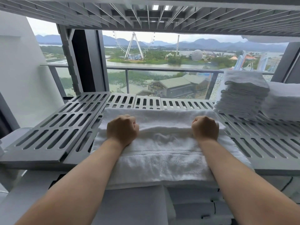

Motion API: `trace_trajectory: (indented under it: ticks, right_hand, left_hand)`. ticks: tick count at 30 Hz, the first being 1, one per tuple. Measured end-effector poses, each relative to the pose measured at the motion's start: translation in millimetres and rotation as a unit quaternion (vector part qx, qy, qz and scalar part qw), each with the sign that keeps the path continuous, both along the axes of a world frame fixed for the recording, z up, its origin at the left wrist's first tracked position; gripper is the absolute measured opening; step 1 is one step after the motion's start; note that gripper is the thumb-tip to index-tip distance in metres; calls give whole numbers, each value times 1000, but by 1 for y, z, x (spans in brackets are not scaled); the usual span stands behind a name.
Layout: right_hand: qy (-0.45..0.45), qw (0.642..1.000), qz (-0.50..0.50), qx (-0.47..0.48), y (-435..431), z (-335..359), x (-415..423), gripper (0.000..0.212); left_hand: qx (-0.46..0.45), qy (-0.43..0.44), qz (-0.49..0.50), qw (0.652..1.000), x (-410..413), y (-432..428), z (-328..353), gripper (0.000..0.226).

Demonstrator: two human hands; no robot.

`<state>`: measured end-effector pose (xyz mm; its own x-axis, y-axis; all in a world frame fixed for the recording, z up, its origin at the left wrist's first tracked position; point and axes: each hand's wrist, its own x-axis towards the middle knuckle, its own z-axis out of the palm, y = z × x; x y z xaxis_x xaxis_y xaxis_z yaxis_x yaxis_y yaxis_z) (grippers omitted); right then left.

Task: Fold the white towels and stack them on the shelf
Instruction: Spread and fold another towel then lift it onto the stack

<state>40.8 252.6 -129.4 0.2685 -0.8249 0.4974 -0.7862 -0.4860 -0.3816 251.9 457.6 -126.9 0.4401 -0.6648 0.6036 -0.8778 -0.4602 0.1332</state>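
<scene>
I have a thick white terry towel [162,153] spread across the middle of a grey slotted plastic shelf [53,127], its near edge hanging just over the shelf's front lip. My left hand [122,129] and right hand [205,128] both rest knuckles-up on it, well apart. The fingers of each are curled under, bunched round a raised ridge of cloth that runs across the towel between them. My fingertips are tucked out of sight, so I cannot tell how deep the hold goes.

To the right, on the same shelf, stands a tall stack of folded white towels [241,95], with a second, bulkier pile of white cloth [284,101] just beside it. The ribbed grey underside of an upper shelf [146,15] spans the top. Behind the shelf, a window looks past a balcony railing [162,69] to a white Ferris wheel [134,44], water and hills.
</scene>
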Motion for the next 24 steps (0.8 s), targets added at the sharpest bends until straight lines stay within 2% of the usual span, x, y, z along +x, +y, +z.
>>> trace_trajectory:
  ticks: [4,7,9,11,13,17,24]
  right_hand:
    - [-11,998,31,-62,4,9,14,26]
    - [-29,991,112,-72,6,22,41,16]
    - [40,987,153,-28,4,26,60,24]
    - [149,972,171,57,-2,23,72,41]
    - [202,957,173,120,-10,8,76,53]
    - [214,951,170,146,-20,-8,77,65]
    - [219,953,119,170,-14,-6,74,76]
  left_hand:
    - [1,-31,-3,1000,4,-10,12,55]
    - [-42,-35,-11,998,-2,-30,28,49]
    - [49,13,-17,999,-6,-48,32,36]
    - [220,69,-8,973,-5,-59,26,56]
    - [297,123,10,947,1,-62,14,75]
    - [311,152,35,938,9,-63,-2,86]
    - [285,137,16,949,11,-54,1,78]
